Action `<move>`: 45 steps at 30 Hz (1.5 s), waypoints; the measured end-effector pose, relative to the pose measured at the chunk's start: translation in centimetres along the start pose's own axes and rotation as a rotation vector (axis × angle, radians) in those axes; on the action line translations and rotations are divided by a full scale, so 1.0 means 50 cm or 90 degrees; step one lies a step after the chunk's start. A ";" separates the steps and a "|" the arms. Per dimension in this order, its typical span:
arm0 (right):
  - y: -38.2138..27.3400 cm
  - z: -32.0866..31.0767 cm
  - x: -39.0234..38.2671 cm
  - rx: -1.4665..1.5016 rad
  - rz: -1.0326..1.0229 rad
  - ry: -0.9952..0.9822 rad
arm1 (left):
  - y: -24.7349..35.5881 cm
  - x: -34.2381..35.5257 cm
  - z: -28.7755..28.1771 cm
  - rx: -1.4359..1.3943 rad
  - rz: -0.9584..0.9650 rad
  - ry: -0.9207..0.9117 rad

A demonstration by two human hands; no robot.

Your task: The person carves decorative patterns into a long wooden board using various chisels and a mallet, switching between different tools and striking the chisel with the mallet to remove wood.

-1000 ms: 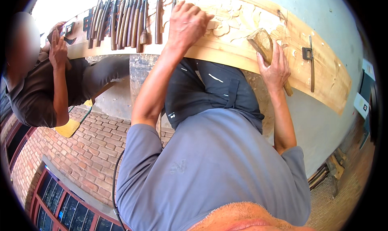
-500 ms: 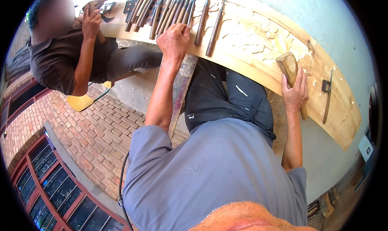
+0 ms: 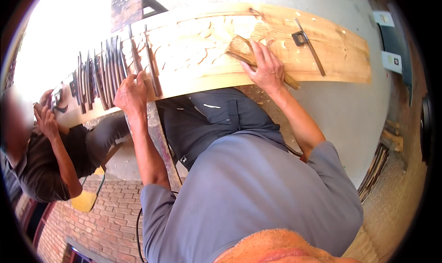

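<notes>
A long pale carved board [image 3: 345, 56] lies across in front of me, with several dark-handled chisels [image 3: 94, 83] laid in a row on its left part. My left hand [image 3: 131, 92] is at the row's right end, fingers curled at a chisel handle [image 3: 124, 67]. Two more chisels [image 3: 153, 76] lie just right of it. My right hand [image 3: 267, 67] grips a worn wooden mallet [image 3: 239, 47] over the carving. Farther right on the board are a black square fitting [image 3: 298, 38] and a slim tool [image 3: 315, 56], touching each other.
A co-worker [image 3: 46, 166] sits at the left, hands [image 3: 46, 118] at the board's end. A wooden stand [image 3: 126, 7] is behind the board, a yellow object [image 3: 84, 201] on the brick floor [image 3: 110, 212], stacked wood strips [image 3: 373, 171] at the lower right.
My left hand came back from above the carving to the row of chisels, curling at a handle. My right hand still holds the mallet. The view has shifted with my head.
</notes>
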State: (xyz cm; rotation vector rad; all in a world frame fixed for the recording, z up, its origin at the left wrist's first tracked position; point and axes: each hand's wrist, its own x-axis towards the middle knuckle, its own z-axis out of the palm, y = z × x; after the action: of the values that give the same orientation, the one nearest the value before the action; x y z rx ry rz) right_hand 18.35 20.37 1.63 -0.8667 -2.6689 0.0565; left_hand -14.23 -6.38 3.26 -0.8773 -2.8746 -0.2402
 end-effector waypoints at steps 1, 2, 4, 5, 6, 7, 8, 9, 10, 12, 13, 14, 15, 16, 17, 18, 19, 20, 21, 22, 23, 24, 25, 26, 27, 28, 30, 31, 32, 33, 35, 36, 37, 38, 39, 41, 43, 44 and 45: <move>-0.001 -0.007 0.003 0.051 0.002 0.002 | 0.009 0.004 0.003 0.021 -0.008 -0.022; 0.004 -0.013 -0.001 0.042 0.013 0.005 | 0.018 0.009 0.006 0.046 -0.018 -0.043; 0.004 -0.013 -0.003 0.047 0.007 0.014 | 0.027 0.015 -0.002 0.037 -0.034 -0.055; 0.002 -0.014 -0.003 0.051 0.008 0.015 | 0.032 0.019 -0.008 0.052 -0.041 -0.078; -0.003 -0.010 -0.001 0.050 0.012 0.000 | 0.027 0.016 -0.014 0.073 -0.058 -0.100; -0.008 -0.005 0.000 0.052 0.014 -0.015 | 0.020 0.014 -0.019 0.086 -0.050 -0.095; -0.002 -0.005 -0.009 0.069 0.005 -0.017 | 0.026 0.012 -0.017 0.097 -0.075 -0.105; 0.010 0.000 -0.013 0.010 0.001 -0.022 | 0.030 0.012 -0.004 0.114 -0.070 -0.096; 0.016 0.010 -0.017 -0.043 0.000 -0.026 | 0.036 0.012 0.009 0.066 -0.037 -0.047; 0.025 0.008 -0.017 -0.011 0.000 -0.004 | 0.045 0.015 0.011 0.031 -0.054 -0.053; 0.035 0.018 -0.019 -0.003 -0.008 0.008 | 0.045 0.018 0.013 0.026 -0.062 -0.062; 0.034 0.026 -0.024 -0.001 -0.010 0.017 | 0.046 0.018 0.012 0.019 -0.056 -0.060; 0.018 0.021 -0.020 0.016 -0.019 0.015 | 0.038 0.013 0.013 0.022 -0.048 -0.052; 0.008 0.004 -0.009 0.021 -0.022 0.021 | 0.031 0.010 0.013 0.021 -0.038 -0.045; 0.000 -0.002 0.000 0.025 -0.025 0.027 | 0.021 0.009 0.012 0.022 -0.039 -0.043; -0.002 -0.003 0.001 0.027 -0.025 0.026 | 0.025 0.012 0.008 0.015 -0.032 -0.044; -0.003 -0.004 0.002 0.032 -0.021 0.025 | 0.031 0.014 -0.002 0.026 -0.047 -0.091; -0.003 -0.004 0.001 0.035 -0.017 0.023 | 0.030 0.014 -0.002 0.027 -0.046 -0.092; -0.003 -0.004 0.001 0.035 -0.017 0.023 | 0.030 0.017 -0.002 0.026 -0.047 -0.098; -0.003 -0.005 0.001 0.037 -0.015 0.024 | 0.030 0.018 -0.002 0.025 -0.048 -0.104; -0.003 -0.006 0.001 0.038 -0.014 0.025 | 0.030 0.019 -0.001 0.025 -0.047 -0.105; -0.003 -0.008 0.000 0.037 -0.012 0.024 | 0.028 0.018 -0.001 0.008 -0.035 -0.095; -0.005 -0.009 0.001 0.044 -0.013 0.022 | 0.026 0.017 -0.001 -0.008 -0.023 -0.086; -0.006 -0.008 0.002 0.052 -0.012 0.020 | 0.013 0.021 0.007 -0.029 -0.042 -0.082; -0.004 -0.008 0.001 0.045 -0.007 0.017 | 0.012 0.025 0.006 -0.026 -0.064 -0.096; -0.005 -0.006 0.001 0.047 -0.009 0.017 | 0.012 0.028 0.005 -0.023 -0.086 -0.111; -0.004 -0.004 0.001 0.046 -0.007 0.015 | 0.000 0.019 -0.004 -0.213 -0.177 -0.136; -0.001 -0.003 0.000 0.048 -0.005 0.014 | 0.008 0.016 -0.016 -0.276 -0.177 -0.115; 0.002 -0.002 -0.002 0.051 -0.003 0.013 | 0.016 0.012 -0.029 -0.339 -0.179 -0.094; 0.002 -0.001 -0.002 0.048 0.000 0.012 | 0.027 0.007 -0.048 -0.412 -0.187 -0.065; 0.003 -0.001 -0.003 0.049 -0.009 0.027 | 0.023 0.005 -0.064 -0.598 -0.162 -0.062; 0.001 -0.001 -0.002 0.048 -0.008 0.026 | 0.021 0.004 -0.078 -0.714 -0.150 -0.076; 0.001 -0.002 -0.003 0.051 -0.003 0.022 | 0.033 0.004 -0.103 -0.823 -0.157 -0.104; 0.002 -0.003 -0.004 0.055 0.001 0.019 | 0.055 0.002 -0.126 -0.843 -0.155 -0.091; 0.003 -0.004 -0.005 0.053 0.005 0.017 | 0.077 -0.001 -0.164 -0.869 -0.160 -0.126; 0.004 -0.003 -0.004 0.056 -0.004 0.025 | 0.072 -0.001 -0.185 -0.929 -0.123 -0.229; 0.004 -0.002 -0.003 0.058 -0.007 0.031 | 0.069 0.000 -0.197 -0.968 -0.124 -0.346; 0.005 -0.002 -0.003 0.058 -0.012 0.038 | 0.073 0.002 -0.204 -0.993 -0.133 -0.397; 0.005 -0.001 -0.002 0.059 -0.010 0.038 | 0.082 0.006 -0.202 -0.999 -0.131 -0.395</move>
State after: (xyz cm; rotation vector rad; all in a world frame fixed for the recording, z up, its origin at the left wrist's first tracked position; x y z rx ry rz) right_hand 18.59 20.52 1.62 -0.8059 -2.5958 0.1464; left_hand -11.41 -4.77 13.67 -0.7601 -2.7452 -2.8443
